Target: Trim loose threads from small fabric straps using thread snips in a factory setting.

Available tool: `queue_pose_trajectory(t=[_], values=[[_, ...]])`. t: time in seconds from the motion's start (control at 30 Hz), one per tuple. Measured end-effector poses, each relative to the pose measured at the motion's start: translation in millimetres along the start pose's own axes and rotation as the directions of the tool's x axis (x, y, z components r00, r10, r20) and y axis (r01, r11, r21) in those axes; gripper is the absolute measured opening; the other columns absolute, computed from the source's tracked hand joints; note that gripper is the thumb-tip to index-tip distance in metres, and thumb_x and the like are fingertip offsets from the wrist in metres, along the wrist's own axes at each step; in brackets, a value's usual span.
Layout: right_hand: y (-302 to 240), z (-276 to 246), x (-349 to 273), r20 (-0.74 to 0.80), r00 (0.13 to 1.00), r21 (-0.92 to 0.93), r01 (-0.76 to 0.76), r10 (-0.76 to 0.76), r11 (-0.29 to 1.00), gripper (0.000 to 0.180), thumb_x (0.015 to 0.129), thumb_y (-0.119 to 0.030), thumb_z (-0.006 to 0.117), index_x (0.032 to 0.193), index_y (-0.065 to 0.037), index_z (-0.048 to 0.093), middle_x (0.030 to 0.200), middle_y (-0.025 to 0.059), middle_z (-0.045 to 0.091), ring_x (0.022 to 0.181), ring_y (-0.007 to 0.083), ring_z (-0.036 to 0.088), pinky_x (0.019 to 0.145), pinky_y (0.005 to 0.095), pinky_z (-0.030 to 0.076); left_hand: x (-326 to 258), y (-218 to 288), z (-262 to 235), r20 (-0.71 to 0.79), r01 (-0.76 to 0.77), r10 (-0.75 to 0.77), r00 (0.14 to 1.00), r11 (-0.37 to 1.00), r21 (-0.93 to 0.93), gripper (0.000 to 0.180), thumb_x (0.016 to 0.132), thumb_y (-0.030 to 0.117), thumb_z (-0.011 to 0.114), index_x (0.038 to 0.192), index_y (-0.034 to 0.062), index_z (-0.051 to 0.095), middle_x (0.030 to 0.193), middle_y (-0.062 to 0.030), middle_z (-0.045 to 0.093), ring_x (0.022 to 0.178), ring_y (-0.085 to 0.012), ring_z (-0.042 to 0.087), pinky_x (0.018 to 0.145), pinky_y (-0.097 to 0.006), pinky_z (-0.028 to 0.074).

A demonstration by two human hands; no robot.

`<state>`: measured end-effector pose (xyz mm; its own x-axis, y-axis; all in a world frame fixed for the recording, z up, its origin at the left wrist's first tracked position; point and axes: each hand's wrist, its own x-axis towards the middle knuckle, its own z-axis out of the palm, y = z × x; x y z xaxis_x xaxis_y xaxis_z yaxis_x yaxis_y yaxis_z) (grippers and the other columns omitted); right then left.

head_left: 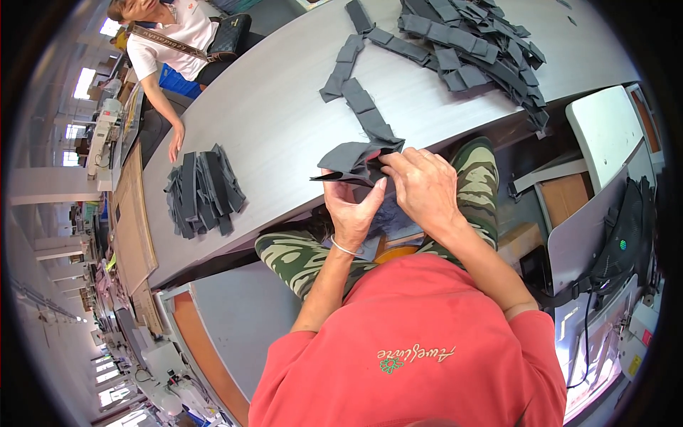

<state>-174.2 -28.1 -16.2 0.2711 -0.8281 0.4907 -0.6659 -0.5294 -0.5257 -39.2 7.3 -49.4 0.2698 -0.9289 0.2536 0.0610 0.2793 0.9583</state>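
Observation:
Both hands work a folded dark grey fabric piece [353,160] at the near edge of a long grey table [277,121]. My left hand [353,206] pinches it from below, a thin bangle on the wrist. My right hand [420,183] grips its right side from above. The piece is the last in a chain of joined grey fabric strips [356,85] that runs back across the table to a large heap of the same strips [477,43] at the far right.
A stack of separate grey fabric pieces [203,192] lies on the table at left. Another person in a white shirt [171,35] sits at the far left end, one hand on the table. A white chair and a black fan stand at right.

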Motion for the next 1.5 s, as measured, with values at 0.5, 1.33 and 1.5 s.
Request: queue_pose_trajectory(t=[0.5,1.33,1.5], values=[[2.0,-16.2,12.3,0.166,0.976,0.186,-0.174,0.144,0.967,0.01,0.08,-0.012,0.061,0.086,-0.009,0.067,0.08,0.0071,0.067,0.076,0.0267,0.064,0.067,0.0356,0.048,15.4,11.4,-2.2,0.066,0.141,-0.133,0.989,0.979,-0.15,0.052,0.077,0.003,0.071,0.122,0.0017,0.044,0.118,-0.0136,0.056,0.092,-0.015,0.055,0.086,-0.029,0.045],[18.4,-21.7,21.5,0.026,1.0,0.288,-0.013,0.006,0.958,0.021,0.079,-0.008,0.065,0.1,-0.008,0.065,0.085,0.0053,0.064,0.076,0.022,0.06,0.068,0.0325,0.045,18.6,13.9,-6.8,0.203,0.415,-0.367,0.908,0.859,-0.301,0.058,0.089,0.0,0.053,0.14,-0.0008,0.027,0.103,-0.0206,0.064,0.079,-0.0293,0.068,0.069,-0.033,0.057],[27.2,-14.3,33.9,-0.055,0.986,0.057,0.163,-0.16,0.985,0.022,0.076,-0.01,0.065,0.098,-0.012,0.065,0.078,0.0033,0.06,0.072,0.0236,0.056,0.064,0.035,0.041,15.9,17.5,-7.1,0.278,0.456,-0.402,0.873,0.873,-0.171,0.056,0.087,-0.003,0.05,0.139,-0.0039,0.029,0.098,-0.0198,0.065,0.073,-0.0254,0.068,0.066,-0.031,0.056]])
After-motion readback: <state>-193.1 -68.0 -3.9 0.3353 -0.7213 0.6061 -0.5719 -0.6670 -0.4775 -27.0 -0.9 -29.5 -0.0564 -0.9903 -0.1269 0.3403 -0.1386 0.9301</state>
